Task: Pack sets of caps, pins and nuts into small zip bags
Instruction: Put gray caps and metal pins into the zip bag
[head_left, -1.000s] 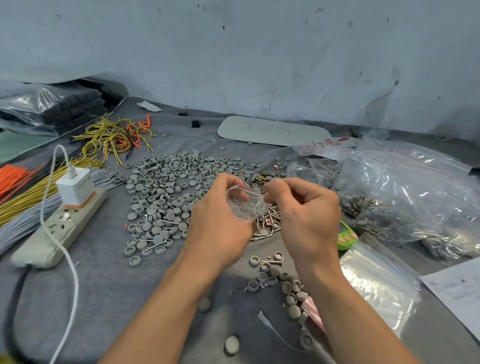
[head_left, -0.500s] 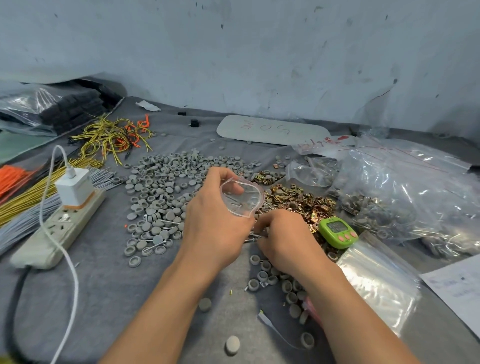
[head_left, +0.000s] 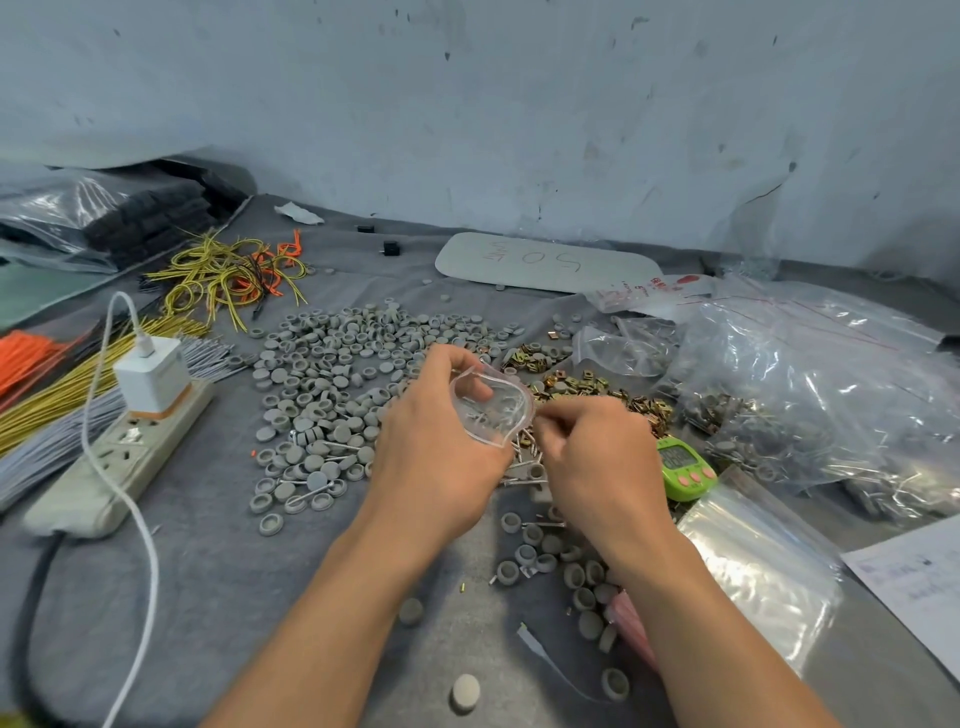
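My left hand (head_left: 436, 441) grips a small clear zip bag (head_left: 493, 408) with its mouth held open; a few metal pins show inside it. My right hand (head_left: 597, 467) hovers just right of the bag's mouth with fingers curled, pinching something small that I cannot make out. A wide spread of grey caps (head_left: 332, 384) covers the cloth to the left. Brass-coloured nuts (head_left: 582, 387) lie in a heap behind my hands. Loose pins (head_left: 524, 470) lie between and under my hands. More caps (head_left: 550, 561) sit near my right forearm.
A power strip (head_left: 119, 457) with a white charger (head_left: 150, 376) and cable lies at left, beside wire bundles (head_left: 228, 273). A green timer (head_left: 683, 467) sits right of my right hand. Large plastic bags (head_left: 810, 395) of parts and a stack of flat zip bags (head_left: 753, 566) fill the right.
My right hand dropped from the bag's mouth to the pins on the cloth, then rose again to the bag's right edge. The left hand kept the bag open and nearly still.
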